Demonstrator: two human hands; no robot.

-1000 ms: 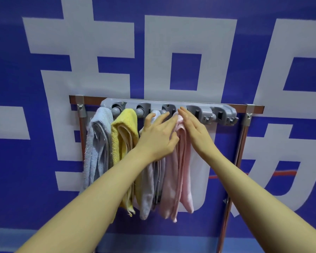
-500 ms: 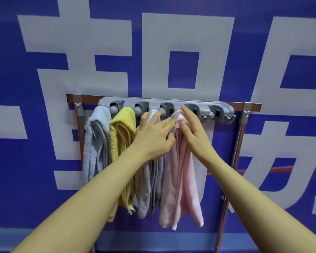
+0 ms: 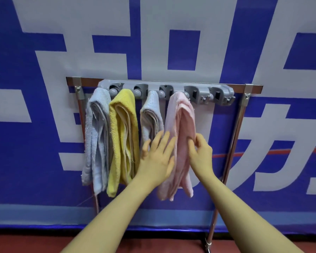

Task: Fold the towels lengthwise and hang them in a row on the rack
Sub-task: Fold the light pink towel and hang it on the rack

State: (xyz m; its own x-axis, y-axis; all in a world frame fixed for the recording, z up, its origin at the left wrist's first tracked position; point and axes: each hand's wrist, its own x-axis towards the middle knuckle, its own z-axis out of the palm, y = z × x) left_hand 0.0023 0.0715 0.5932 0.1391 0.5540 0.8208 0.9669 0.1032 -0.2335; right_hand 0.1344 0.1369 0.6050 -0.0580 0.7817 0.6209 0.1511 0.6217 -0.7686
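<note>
Both hands are now working lower on the soft pink terry towel (image 3: 179, 128) than a second ago, when they were up at its top fold against the long grey plastic clip rack (image 3: 165, 92); that suggests the hooking is done and the person is only smoothing the hang. The left hand (image 3: 156, 157) is lying with straight, spread fingers (image 3: 160, 138) flat against the pink towel's left half; it is pressing, not gripping. The right hand (image 3: 202, 152) is pinching the towel's right edge between curled fingers and thumb, just beside the left fingertips. The pink towel is hanging folded from the fourth holder, directly above both hands; its lower ends are trailing below the wrists.

To the left of the left fingers, the pale grey-blue folded towel (image 3: 150, 115) is hanging closest, then the yellow looped-pile towel (image 3: 123, 136), then the light blue towel (image 3: 95, 136) farthest out; all four are sitting in a row. Up and to the right of the right fingers, the rack's last holder is standing free, so one more towel could probably fit.

The rack is fixed to a brown crossbar on a chrome tube stand (image 3: 232, 143); behind it a blue banner with large white characters (image 3: 153, 42) is covering the wall; a reddish floor (image 3: 26, 243) is showing below the forearms.
</note>
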